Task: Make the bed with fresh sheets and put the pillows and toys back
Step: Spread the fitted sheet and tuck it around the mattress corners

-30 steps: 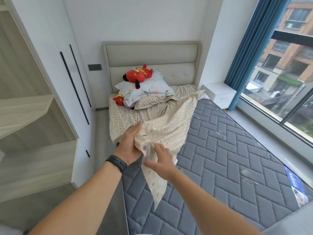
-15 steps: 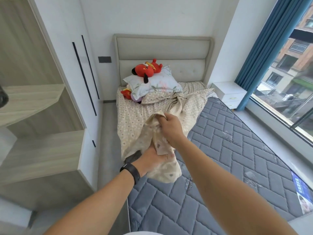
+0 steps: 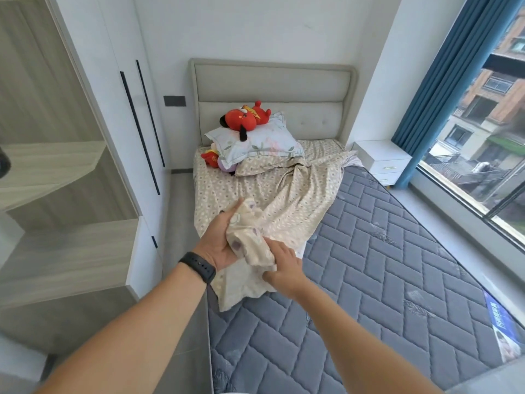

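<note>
Both of my hands bunch the beige flower-print cotton sheet [image 3: 287,200] above the grey quilted mattress [image 3: 383,265], left hand [image 3: 220,240] cupping, right hand [image 3: 282,267] pinching, probably gathering it for removal.

Beige sheet [image 3: 295,200] with small purple-white flowers; grey-blue mattress [image 3: 383,265], herringbone-quilted; red plush toy [image 3: 244,119]; pale floral pillow [image 3: 261,142]; blue curtain [image 3: 454,81]; black wristband [image 3: 198,266].

The smaller red toy [image 3: 210,158] lies half hidden under the pillow [image 3: 255,143]; bunched sheet [image 3: 250,237] covers both hands' fingertips.
</note>
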A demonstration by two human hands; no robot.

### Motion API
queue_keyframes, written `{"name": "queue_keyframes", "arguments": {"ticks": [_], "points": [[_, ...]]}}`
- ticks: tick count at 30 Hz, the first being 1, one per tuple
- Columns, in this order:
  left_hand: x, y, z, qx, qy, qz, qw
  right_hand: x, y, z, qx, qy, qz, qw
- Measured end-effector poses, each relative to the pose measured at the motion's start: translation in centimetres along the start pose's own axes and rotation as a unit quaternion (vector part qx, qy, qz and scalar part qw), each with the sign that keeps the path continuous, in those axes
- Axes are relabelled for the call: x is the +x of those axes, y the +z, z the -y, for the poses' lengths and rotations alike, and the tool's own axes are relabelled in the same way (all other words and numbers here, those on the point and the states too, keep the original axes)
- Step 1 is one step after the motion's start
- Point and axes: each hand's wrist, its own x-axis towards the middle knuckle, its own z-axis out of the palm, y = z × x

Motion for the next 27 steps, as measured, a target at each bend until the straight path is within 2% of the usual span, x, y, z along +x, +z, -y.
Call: {"name": "queue_keyframes", "arguments": {"ticks": [2,5,8,10,11,14,16,19,21,23,27], "points": [[-0.6,0.6,0.2,-0.001,-0.003,0.024,1.0,0.6,0.5,-0.6,-0.089,0.02,-0.068,0.994],[-0.8,0.5,-0.3,0.017,0.033,0.047,0.998,1.8,-1.3,-1.3,-0.017,0.071,-0.191,0.979],[-0.8,-0.5,-2.0,-0.014,0.111,0.047,0.993,1.8,-3.9,-2.2,0.086,0.113,-0.236,0.961],[-0.5,-1.3,-1.9,-0.038,0.16,0.042,0.986,1.5,-5.0,-1.8,0.086,0.098,-0.268,0.955],[-0.2,-1.5,-1.2,-0.01,0.155,0.033,0.987,1.5,-5.2,-1.1,0.082,0.081,-0.276,0.954],[0.7,-1.7,3.5,0.159,0.03,0.031,0.986,2.1,-4.4,2.3,0.066,-0.009,-0.234,0.97],[1.0,-1.0,6.6,0.185,-0.028,0.064,0.98,2.5,-3.6,4.4,0.071,-0.047,-0.204,0.975],[1.6,-0.3,7.7,0.074,-0.002,0.04,0.996,2.4,-3.8,4.8,0.119,-0.055,-0.198,0.971],[1.8,-0.3,6.6,0.021,0.031,0.0,0.999,2.1,-4.4,3.9,0.13,-0.065,-0.165,0.975],[2.0,-0.2,5.6,0.041,0.065,-0.048,0.996,1.9,-4.7,3.0,0.126,-0.082,-0.129,0.98],[2.3,0.3,4.5,0.044,0.091,-0.107,0.989,1.7,-4.3,1.9,0.055,-0.124,-0.141,0.981]]}}
